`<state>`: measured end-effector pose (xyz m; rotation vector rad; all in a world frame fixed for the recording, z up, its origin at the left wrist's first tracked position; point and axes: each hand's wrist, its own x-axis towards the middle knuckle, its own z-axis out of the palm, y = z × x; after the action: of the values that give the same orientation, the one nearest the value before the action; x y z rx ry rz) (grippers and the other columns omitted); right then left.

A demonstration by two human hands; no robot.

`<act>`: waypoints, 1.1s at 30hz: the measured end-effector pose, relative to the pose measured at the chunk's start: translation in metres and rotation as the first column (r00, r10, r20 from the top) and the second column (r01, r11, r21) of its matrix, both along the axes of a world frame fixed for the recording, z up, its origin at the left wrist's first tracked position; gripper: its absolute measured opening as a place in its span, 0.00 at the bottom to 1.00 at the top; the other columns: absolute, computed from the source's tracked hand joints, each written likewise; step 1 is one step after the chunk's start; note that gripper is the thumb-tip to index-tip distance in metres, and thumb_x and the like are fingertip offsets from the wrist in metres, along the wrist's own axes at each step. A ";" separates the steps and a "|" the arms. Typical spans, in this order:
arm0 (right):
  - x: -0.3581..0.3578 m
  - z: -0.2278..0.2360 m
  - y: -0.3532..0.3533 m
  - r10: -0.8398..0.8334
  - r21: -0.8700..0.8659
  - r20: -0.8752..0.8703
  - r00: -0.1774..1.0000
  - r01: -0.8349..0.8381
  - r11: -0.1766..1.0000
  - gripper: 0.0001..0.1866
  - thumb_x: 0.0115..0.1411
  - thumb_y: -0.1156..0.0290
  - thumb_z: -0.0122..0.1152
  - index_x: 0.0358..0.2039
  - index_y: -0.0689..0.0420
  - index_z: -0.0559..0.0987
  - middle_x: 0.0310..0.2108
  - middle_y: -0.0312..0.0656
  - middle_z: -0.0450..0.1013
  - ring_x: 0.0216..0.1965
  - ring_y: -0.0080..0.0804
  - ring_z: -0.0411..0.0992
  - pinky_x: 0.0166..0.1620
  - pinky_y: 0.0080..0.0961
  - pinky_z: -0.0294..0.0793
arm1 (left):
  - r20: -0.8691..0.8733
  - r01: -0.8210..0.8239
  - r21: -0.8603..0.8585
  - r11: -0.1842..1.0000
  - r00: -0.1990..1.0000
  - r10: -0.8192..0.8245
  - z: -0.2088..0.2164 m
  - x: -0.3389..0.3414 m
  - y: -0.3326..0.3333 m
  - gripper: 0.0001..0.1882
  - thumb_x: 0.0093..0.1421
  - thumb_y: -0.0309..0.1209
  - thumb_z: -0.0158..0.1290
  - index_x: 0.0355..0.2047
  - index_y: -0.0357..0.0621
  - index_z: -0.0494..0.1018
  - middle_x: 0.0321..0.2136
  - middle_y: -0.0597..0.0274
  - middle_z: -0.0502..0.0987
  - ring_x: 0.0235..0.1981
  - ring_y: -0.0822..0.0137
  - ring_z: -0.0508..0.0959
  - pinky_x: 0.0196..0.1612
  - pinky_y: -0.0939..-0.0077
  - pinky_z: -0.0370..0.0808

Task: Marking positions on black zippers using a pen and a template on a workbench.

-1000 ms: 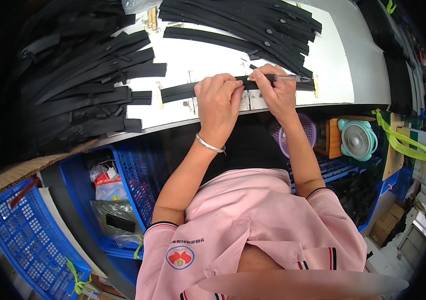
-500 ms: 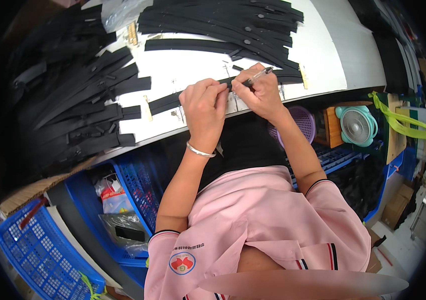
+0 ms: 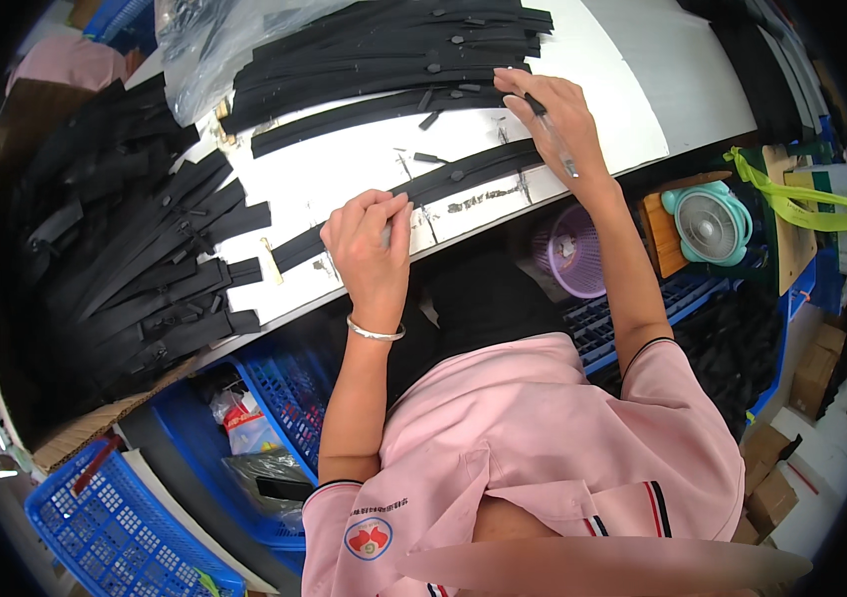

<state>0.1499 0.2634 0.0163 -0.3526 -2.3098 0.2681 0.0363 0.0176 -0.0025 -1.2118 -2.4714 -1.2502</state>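
Note:
A black fabric strip lies slantwise along the near side of the white tabletop, with a small dark oval piece on it. My left hand is closed over the strip's left part, thumb and fingertips together; what they pinch is hidden. My right hand keeps a clear-barrelled pen tucked in its grip, the pen pointing back toward the wrist. Its fingertips reach the right end of a pile of black strips. Small black pieces lie between pile and strip.
More black strips are heaped at the left, near a clear plastic bag. Below the table edge are blue crates, a purple basket and a turquoise fan.
My right hand has moved up and away from the strip to the pile, the pen turned back in its grip. My left hand stays on the strip, and the view has shifted slightly.

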 end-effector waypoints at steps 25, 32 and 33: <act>0.022 -0.020 -0.021 0.082 -0.687 -0.137 0.987 -0.154 0.710 0.13 0.68 0.72 0.62 0.28 0.68 0.81 0.27 0.40 0.82 0.23 0.22 0.74 0.27 0.22 0.70 | -0.070 0.230 0.060 0.971 0.972 -0.226 -0.004 0.030 0.084 0.06 0.55 0.26 0.67 0.34 0.46 0.85 0.37 0.67 0.82 0.43 0.62 0.77 0.51 0.66 0.67; 0.023 -0.026 -0.017 0.104 -0.537 -0.085 0.991 -0.134 0.833 0.13 0.66 0.73 0.64 0.26 0.68 0.80 0.29 0.41 0.82 0.22 0.28 0.75 0.25 0.23 0.70 | -0.060 0.221 0.064 0.973 0.974 -0.217 -0.004 0.030 0.085 0.06 0.55 0.26 0.67 0.34 0.46 0.85 0.36 0.68 0.81 0.43 0.63 0.77 0.51 0.67 0.67; 0.022 -0.026 -0.018 0.104 -0.538 -0.085 0.991 -0.134 0.832 0.13 0.66 0.73 0.64 0.26 0.68 0.80 0.29 0.41 0.82 0.22 0.28 0.75 0.25 0.23 0.70 | -0.061 0.216 0.056 0.975 0.975 -0.213 -0.004 0.030 0.085 0.06 0.55 0.26 0.67 0.34 0.46 0.85 0.36 0.68 0.81 0.43 0.63 0.77 0.51 0.67 0.67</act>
<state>0.1720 0.2457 -0.0094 -0.4728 -2.1698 0.9988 0.0667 0.1026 -0.0069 -1.5085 -2.2941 -1.3128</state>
